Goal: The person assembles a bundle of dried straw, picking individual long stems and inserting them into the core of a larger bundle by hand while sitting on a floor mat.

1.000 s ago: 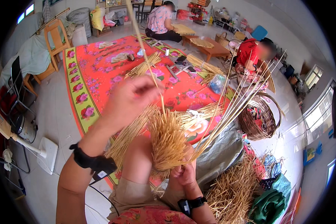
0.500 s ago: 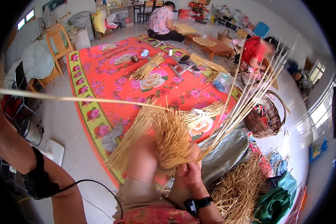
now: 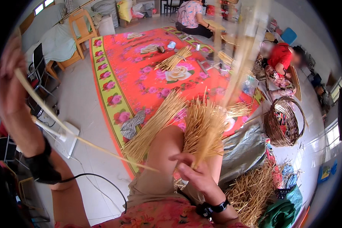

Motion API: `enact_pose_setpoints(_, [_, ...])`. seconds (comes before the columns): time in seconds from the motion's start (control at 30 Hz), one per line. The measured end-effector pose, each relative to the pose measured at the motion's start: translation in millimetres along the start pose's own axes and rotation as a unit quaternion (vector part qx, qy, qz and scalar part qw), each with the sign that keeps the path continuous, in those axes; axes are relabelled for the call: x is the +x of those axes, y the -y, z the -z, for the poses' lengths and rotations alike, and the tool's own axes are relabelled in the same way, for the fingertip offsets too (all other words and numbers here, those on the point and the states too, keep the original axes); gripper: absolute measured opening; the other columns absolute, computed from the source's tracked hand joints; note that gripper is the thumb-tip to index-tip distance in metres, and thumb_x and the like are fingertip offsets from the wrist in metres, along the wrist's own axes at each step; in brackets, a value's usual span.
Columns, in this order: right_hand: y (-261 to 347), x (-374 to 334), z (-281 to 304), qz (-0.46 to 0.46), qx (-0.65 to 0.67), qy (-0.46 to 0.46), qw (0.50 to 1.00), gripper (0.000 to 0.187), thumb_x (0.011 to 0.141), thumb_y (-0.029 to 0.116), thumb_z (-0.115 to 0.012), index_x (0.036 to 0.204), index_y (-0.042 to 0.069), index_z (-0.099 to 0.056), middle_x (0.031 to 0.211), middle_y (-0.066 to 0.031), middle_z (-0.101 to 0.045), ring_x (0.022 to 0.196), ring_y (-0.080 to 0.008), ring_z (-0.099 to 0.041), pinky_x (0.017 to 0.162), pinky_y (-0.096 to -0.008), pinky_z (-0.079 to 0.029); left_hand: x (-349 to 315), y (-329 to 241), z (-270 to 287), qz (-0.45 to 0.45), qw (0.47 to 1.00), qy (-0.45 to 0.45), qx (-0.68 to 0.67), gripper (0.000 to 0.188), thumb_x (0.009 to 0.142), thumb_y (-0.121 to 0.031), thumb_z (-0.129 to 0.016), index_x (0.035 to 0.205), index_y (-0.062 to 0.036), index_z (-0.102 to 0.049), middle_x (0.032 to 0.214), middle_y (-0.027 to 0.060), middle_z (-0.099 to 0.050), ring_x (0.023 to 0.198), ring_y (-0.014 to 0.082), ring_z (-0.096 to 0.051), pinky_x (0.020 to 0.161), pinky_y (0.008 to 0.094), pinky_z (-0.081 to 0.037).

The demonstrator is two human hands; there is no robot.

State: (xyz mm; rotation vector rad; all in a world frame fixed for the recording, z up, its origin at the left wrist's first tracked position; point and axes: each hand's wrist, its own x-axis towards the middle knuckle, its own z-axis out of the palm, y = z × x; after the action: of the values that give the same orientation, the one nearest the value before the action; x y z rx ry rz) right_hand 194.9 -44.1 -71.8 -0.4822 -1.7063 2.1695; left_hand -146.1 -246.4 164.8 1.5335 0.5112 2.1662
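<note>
My left hand [image 3: 13, 81] is raised at the far left, its fingers closed on one long straw stalk [image 3: 74, 135]. The stalk bows down toward my lap, its free end near my knee. My right hand [image 3: 197, 173], over my lap, grips a bunch of long straw stalks [image 3: 233, 81] that rise upward, smeared by motion. Its index finger is partly stretched out toward the left. Just beyond this hand, a thick straw bundle [image 3: 195, 123] rests at my legs, partly hidden by the held bunch. A second straw bundle [image 3: 155, 123] lies beside my left knee.
A red floral mat [image 3: 144, 72] carries a tied straw bundle [image 3: 173, 59] and a striped cloth [image 3: 133, 124]. At right stand a wicker basket [image 3: 283, 121] and a loose straw heap [image 3: 250, 190]. Two people sit farther off. A cable [image 3: 102, 178] runs from my left wrist.
My left hand has come into view, and its stalk now slants down toward my lap. The bunch in my right hand has swung more upright. The whole view has shifted.
</note>
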Motion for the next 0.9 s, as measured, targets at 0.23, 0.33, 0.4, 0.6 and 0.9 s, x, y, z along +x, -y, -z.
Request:
enact_pose_setpoints(0.23, [-50, 22, -19, -0.117, -0.002, 0.163, 0.980, 0.039, 0.090, 0.028, -0.059, 0.118, 0.001, -0.058, 0.087, -0.0004, -0.061, 0.085, -0.0076, -0.054, 0.075, -0.0232, -0.045, 2, 129, 31, 0.144, 0.957, -0.232, -0.095, 0.019, 0.095, -0.008, -0.039, 0.110, 0.0014, -0.045, 0.069, -0.0004, -0.037, 0.049, 0.0063, -0.030, 0.039, 0.0205, -0.024])
enact_pose_setpoints(0.33, [-78, 23, -14, -0.128, 0.032, 0.188, 0.973, 0.040, 0.093, 0.035, -0.052, 0.112, 0.001, -0.061, 0.078, 0.0009, -0.059, 0.069, -0.0044, -0.050, 0.057, -0.0179, -0.041, -2, 184, 57, 0.167, 0.926, -0.331, -0.066, 0.016, 0.095, -0.010, -0.040, 0.107, -0.0012, -0.045, 0.069, -0.0006, -0.039, 0.048, 0.0057, -0.031, 0.037, 0.0196, -0.023])
enact_pose_setpoints(0.4, [-82, 20, -16, -0.181, 0.056, 0.146, 0.971, 0.044, 0.094, 0.040, -0.047, 0.106, 0.000, -0.062, 0.072, 0.0005, -0.056, 0.059, -0.0032, -0.043, 0.048, -0.0168, -0.033, -8, 205, 71, 0.173, 0.915, -0.364, -0.030, 0.014, 0.095, -0.011, -0.041, 0.105, -0.0028, -0.046, 0.069, -0.0007, -0.040, 0.048, 0.0055, -0.031, 0.037, 0.0191, -0.022])
enact_pose_setpoints(0.6, [-90, 22, 2, -0.280, 0.202, 0.169, 0.923, 0.041, 0.094, 0.042, -0.045, 0.093, 0.003, -0.059, 0.070, -0.0026, -0.054, 0.049, -0.0052, -0.032, 0.042, -0.0188, -0.025, -17, 242, 100, 0.210, 0.897, -0.388, 0.026, 0.015, 0.095, -0.013, -0.040, 0.105, -0.0029, -0.046, 0.068, 0.0013, -0.042, 0.047, 0.0075, -0.032, 0.037, 0.0206, -0.022])
enact_pose_setpoints(0.9, [-108, 31, -6, -0.302, 0.199, 0.179, 0.915, 0.035, 0.095, 0.038, -0.046, 0.081, 0.007, -0.054, 0.050, 0.0039, -0.032, 0.043, -0.0058, -0.031, 0.039, -0.0214, -0.025, -52, 278, 102, 0.216, 0.880, -0.383, 0.177, 0.042, 0.092, -0.031, -0.050, 0.124, -0.0046, -0.041, 0.103, 0.0073, -0.051, 0.095, 0.0167, -0.052, 0.081, 0.0315, -0.045])
